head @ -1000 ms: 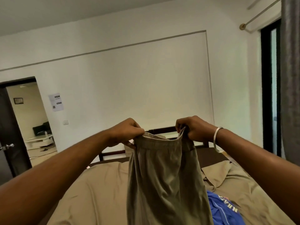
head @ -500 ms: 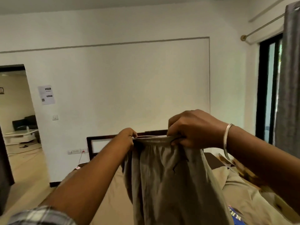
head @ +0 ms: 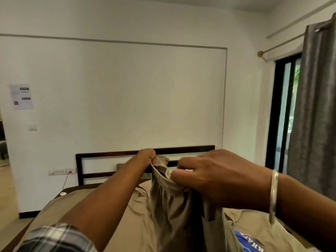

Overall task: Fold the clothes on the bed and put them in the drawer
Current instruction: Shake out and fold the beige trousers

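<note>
A pair of beige trousers (head: 171, 211) hangs in the air above the bed (head: 127, 230), held up by its waistband. My left hand (head: 146, 157) grips the far end of the waistband. My right hand (head: 214, 177), with a silver bangle on its wrist, pinches the near end, closer to the camera. The trouser legs drop out of view at the bottom. A blue garment (head: 249, 242) with white letters lies on the bed at the lower right. No drawer is in view.
The bed has a tan sheet and a dark headboard (head: 109, 154) against a white wall. A grey curtain (head: 316, 115) and a glass door stand at the right. A doorway opens at the far left.
My right hand has come nearer the camera and lower. The waistband now runs away from me instead of across. The view has turned to the right.
</note>
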The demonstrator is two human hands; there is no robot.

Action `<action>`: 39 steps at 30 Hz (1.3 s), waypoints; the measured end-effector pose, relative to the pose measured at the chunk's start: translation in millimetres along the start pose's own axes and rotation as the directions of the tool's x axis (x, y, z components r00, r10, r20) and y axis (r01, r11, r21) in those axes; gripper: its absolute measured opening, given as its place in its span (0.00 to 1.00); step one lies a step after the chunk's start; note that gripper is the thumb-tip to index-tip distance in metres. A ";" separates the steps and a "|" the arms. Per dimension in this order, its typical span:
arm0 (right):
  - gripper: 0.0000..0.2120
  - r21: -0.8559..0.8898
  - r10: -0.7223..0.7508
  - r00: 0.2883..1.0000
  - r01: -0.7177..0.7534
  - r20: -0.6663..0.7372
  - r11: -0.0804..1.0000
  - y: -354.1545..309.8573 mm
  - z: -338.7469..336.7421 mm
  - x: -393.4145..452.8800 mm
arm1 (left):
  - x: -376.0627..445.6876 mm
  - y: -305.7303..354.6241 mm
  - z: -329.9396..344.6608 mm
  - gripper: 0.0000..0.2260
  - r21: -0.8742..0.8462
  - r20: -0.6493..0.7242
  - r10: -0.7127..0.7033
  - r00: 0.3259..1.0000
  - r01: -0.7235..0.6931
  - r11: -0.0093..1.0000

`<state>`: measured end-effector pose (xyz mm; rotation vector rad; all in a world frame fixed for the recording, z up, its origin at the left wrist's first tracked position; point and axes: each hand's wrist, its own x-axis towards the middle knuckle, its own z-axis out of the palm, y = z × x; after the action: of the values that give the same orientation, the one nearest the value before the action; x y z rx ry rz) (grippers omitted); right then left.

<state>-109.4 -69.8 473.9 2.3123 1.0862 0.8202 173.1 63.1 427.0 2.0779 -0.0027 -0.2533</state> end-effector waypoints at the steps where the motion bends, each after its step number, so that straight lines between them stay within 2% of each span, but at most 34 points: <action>1: 0.19 0.057 0.020 0.996 -0.024 0.084 0.998 3.0 3.0 1.2 | -4.0 -0.2 -2.7 0.06 0.002 0.004 0.025 1.000 -0.025 1.000; 2: 0.20 0.097 0.017 0.991 -0.031 0.136 0.995 3.5 1.7 1.4 | -7.0 2.2 -5.2 0.04 0.006 0.030 0.007 1.000 -0.007 1.000; 4: 0.22 0.115 -0.011 0.992 -0.004 0.128 0.993 6.4 1.5 5.0 | -8.0 6.7 -11.8 0.10 -0.024 0.088 -0.006 0.996 0.008 1.000; 6: 0.24 0.118 -0.029 0.996 0.019 0.081 0.993 2.8 -1.8 16.1 | -4.0 8.3 -17.7 0.11 0.102 0.122 -0.016 0.992 0.003 0.995; 9: 0.21 0.097 -0.074 0.997 0.071 0.022 0.993 -3.9 -6.3 28.2 | 8.7 2.2 -27.0 0.06 0.424 0.014 0.092 0.996 -0.089 0.901; 12: 0.13 0.137 -0.070 0.997 0.063 0.045 0.989 -3.2 -7.8 27.9 | 16.7 0.4 -27.0 0.05 0.537 -0.001 0.176 0.984 -0.149 0.830; 15: 0.11 0.261 0.073 0.982 -0.118 0.174 0.958 11.7 -6.1 15.6 | 6.9 4.9 -24.3 0.06 0.460 0.024 0.187 0.982 -0.177 0.870; 17: 0.14 0.282 0.162 0.911 -0.281 0.380 0.917 27.6 -0.3 -0.4 | -0.6 9.2 -23.8 0.08 0.353 0.048 0.229 0.972 -0.231 0.907; 19: 0.14 0.237 0.232 0.853 -0.374 0.467 0.897 46.1 9.8 -15.7 | -16.3 13.8 -23.7 0.17 0.222 0.166 0.296 0.941 -0.328 0.918; 22: 0.12 0.214 0.304 0.871 -0.405 0.385 0.889 71.5 28.1 -33.6 | -46.8 24.8 -17.0 0.21 0.133 0.354 0.394 0.848 -0.462 0.877; 27: 0.14 0.390 0.353 0.903 -0.426 0.245 0.817 105.3 54.7 -53.7 | -95.6 53.6 15.9 0.16 0.233 0.531 0.395 0.750 -0.577 0.783; 31: 0.20 0.516 0.355 0.904 -0.427 0.238 0.742 120.2 66.5 -56.3 | -117.7 69.0 42.1 0.19 0.241 0.553 0.412 0.724 -0.612 0.753; 34: 0.16 0.526 0.379 0.902 -0.430 0.209 0.734 130.8 75.2 -70.6 | -125.8 75.9 56.8 0.18 0.218 0.570 0.421 0.705 -0.624 0.750; 36: 0.14 0.514 0.416 0.886 -0.459 0.205 0.725 137.5 81.2 -82.3 | -128.5 71.8 61.4 0.22 0.195 0.546 0.474 0.691 -0.654 0.731; 37: 0.14 0.513 0.433 0.879 -0.471 0.201 0.718 140.4 84.5 -87.7 | -129.9 67.8 62.0 0.23 0.224 0.514 0.524 0.679 -0.696 0.682; 39: 0.16 0.533 0.466 0.864 -0.489 0.190 0.690 146.3 90.6 -99.7 | -132.4 57.5 65.4 0.23 0.346 0.448 0.637 0.628 -0.778 0.524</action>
<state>-21.9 -248.3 466.8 3.2000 0.7701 0.6750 37.6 -7.7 468.9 2.3421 -1.2222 0.0003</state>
